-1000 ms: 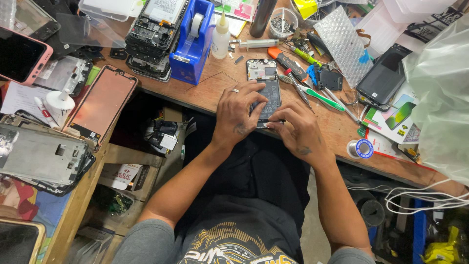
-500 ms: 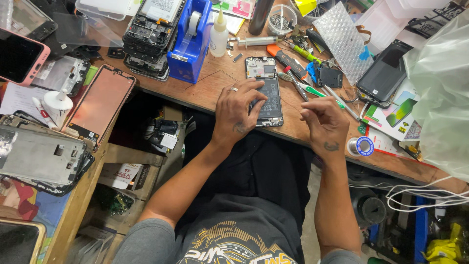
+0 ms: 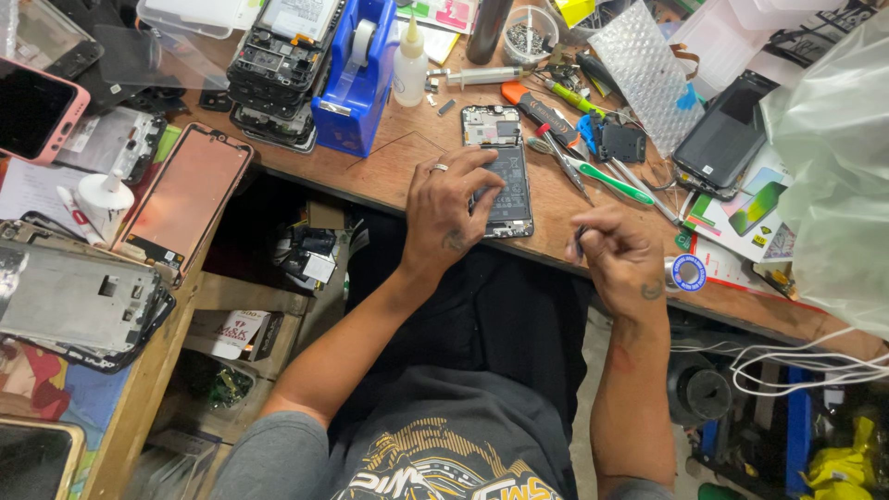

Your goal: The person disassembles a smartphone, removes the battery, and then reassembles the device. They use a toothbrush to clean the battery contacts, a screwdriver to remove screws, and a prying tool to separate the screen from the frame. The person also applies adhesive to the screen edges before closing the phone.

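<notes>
opened phone | under left hand | right hand just beside, apart

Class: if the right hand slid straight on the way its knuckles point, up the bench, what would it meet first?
Probably the green-handled screwdriver; the right hand lies just below it, though depth is unclear.

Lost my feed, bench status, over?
Left hand flat on opened phone. Right hand off it, pinching small dark tool. Tweezers, green screwdriver lie beside.
</notes>
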